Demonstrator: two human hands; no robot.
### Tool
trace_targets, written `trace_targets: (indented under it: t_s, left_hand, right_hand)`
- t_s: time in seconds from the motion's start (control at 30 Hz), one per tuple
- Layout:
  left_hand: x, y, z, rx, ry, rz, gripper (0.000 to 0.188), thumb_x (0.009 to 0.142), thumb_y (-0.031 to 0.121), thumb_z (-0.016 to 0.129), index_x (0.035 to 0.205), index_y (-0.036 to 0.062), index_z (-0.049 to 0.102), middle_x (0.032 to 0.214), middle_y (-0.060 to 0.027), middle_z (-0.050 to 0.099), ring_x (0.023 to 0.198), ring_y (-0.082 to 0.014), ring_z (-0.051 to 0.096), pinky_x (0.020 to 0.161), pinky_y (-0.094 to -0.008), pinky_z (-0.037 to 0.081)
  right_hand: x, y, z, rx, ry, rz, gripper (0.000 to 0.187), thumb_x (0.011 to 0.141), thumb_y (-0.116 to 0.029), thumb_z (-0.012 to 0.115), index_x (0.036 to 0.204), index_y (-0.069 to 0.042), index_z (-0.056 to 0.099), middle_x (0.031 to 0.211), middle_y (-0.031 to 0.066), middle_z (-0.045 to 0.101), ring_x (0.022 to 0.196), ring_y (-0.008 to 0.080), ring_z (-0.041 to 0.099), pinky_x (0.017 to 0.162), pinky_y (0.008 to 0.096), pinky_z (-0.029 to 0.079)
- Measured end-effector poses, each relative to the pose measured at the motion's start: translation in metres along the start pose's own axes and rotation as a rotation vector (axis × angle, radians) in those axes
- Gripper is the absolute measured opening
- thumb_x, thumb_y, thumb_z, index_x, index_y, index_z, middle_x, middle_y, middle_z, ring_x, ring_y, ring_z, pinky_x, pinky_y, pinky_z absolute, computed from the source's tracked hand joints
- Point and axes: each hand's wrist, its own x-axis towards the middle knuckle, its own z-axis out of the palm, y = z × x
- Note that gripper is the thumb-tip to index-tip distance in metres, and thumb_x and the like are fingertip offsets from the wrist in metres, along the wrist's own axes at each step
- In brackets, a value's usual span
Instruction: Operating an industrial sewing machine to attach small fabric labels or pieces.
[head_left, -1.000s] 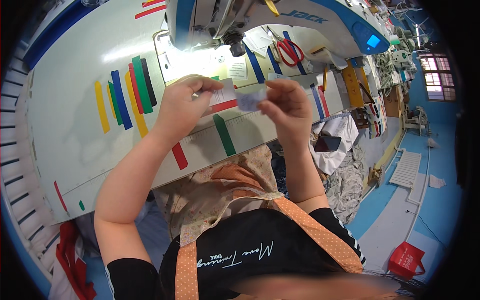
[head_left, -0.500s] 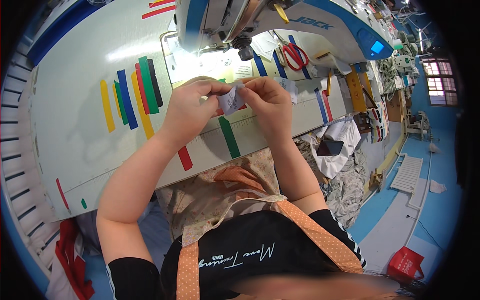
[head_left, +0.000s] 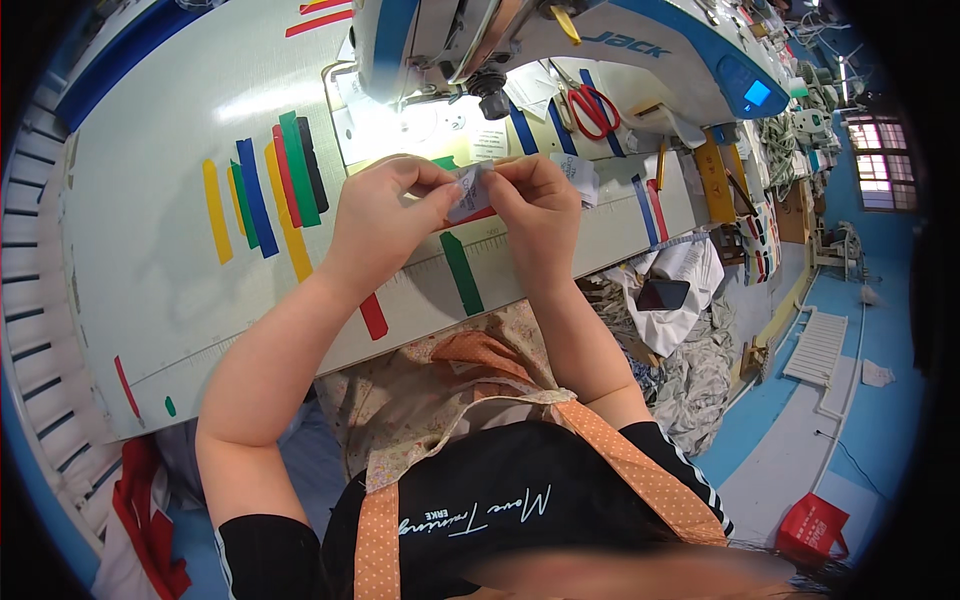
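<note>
A small white printed fabric label (head_left: 467, 195) is pinched between my two hands above the table, in front of the sewing machine's needle area. My left hand (head_left: 392, 212) grips its left side with thumb and forefinger. On the other side, my right hand (head_left: 536, 205) pinches the upper right corner, fingers curled in. More white labels (head_left: 578, 178) lie just right of my right hand. Another printed label (head_left: 488, 140) rests by the machine's needle plate, beyond my fingers. A red strip of tape shows partly under the held label.
The white and blue sewing machine (head_left: 640, 45) arches over the far side. Red-handled scissors (head_left: 594, 112) lie under its arm. Coloured tape strips (head_left: 285, 180) are stuck on the white table (head_left: 160, 300). A dark phone (head_left: 661, 294) rests on white cloth at right.
The held label has turned and tilted slightly between my fingers, and my left fingertips have shifted a little along it. Both hands stay in nearly the same place.
</note>
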Motion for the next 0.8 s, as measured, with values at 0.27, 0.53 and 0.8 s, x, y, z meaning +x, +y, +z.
trace_targets:
  t_s: [0.27, 0.53, 0.8]
  left_hand:
    - [-0.0004, 0.0027, 0.0020, -0.016, 0.095, -0.032, 0.016, 0.084, 0.010, 0.065, 0.086, -0.0053, 0.062, 0.082, -0.0123, 0.064, 0.070, -0.0140, 0.065, 0.059, -0.0237, 0.054]
    - [0.0005, 0.0004, 0.0030, -0.028, 0.114, -0.012, 0.013, 0.085, 0.009, 0.063, 0.086, -0.0037, 0.060, 0.081, -0.0119, 0.064, 0.071, -0.0144, 0.064, 0.058, -0.0233, 0.053]
    - [0.0015, 0.0016, -0.0035, 0.109, 0.057, 0.089, 0.011, 0.087, 0.004, 0.058, 0.094, 0.0000, 0.065, 0.086, -0.0091, 0.065, 0.074, -0.0132, 0.063, 0.063, -0.0244, 0.051]
  right_hand:
    - [-0.0002, 0.0013, 0.0009, 0.007, -0.010, -0.006, 0.007, 0.082, 0.003, 0.067, 0.083, 0.000, 0.060, 0.088, 0.0042, 0.065, 0.074, 0.0062, 0.060, 0.069, 0.0185, 0.048]
    - [0.0004, 0.0029, 0.0006, 0.062, -0.024, 0.006, 0.009, 0.081, 0.003, 0.068, 0.081, -0.001, 0.059, 0.088, 0.0048, 0.065, 0.074, 0.0065, 0.059, 0.069, 0.0187, 0.048]
    - [0.0017, 0.0054, -0.0001, 0.144, -0.048, -0.005, 0.011, 0.081, 0.004, 0.068, 0.084, -0.002, 0.059, 0.084, 0.0034, 0.064, 0.075, 0.0068, 0.060, 0.069, 0.0190, 0.048]
